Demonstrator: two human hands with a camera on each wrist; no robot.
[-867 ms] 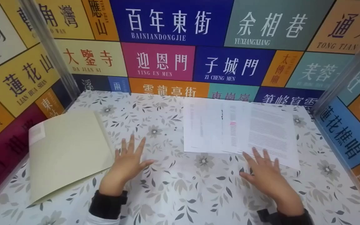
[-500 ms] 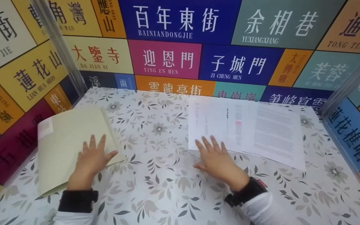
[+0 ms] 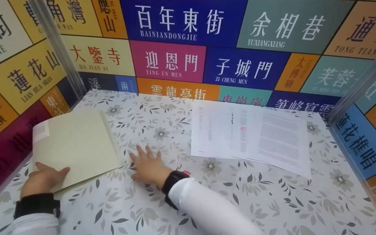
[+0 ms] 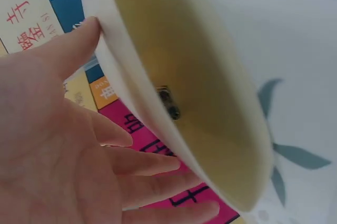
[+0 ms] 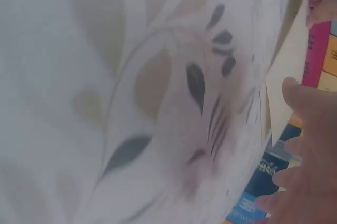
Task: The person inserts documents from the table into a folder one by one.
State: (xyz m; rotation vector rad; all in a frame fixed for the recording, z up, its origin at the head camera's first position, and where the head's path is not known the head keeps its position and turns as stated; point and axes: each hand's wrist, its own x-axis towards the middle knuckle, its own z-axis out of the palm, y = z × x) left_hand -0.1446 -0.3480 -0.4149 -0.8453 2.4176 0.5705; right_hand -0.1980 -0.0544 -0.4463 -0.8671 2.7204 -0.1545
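Observation:
A pale cream file folder (image 3: 77, 147) lies on the left side of the table, a white label at its far left corner. My left hand (image 3: 42, 179) is at its near left edge, and the left wrist view shows the thumb (image 4: 87, 37) at the folder's edge and the other fingers extended beside the outer cover. The folder's near end gapes in that view, with a small dark part (image 4: 168, 103) inside. My right hand (image 3: 150, 166), fingers spread, is low over the tabletop, right of the folder and apart from it. It holds nothing.
Overlapping printed white sheets (image 3: 279, 140) lie fanned out at the back right of the table. A floral cloth (image 3: 175, 202) covers the tabletop. Colourful panels with Chinese characters (image 3: 166, 60) wall in the back and both sides.
My left hand has moved left to the folder's near left edge. My right hand has swept left, away from the printed sheets toward the folder. Folder and sheets stay in place.

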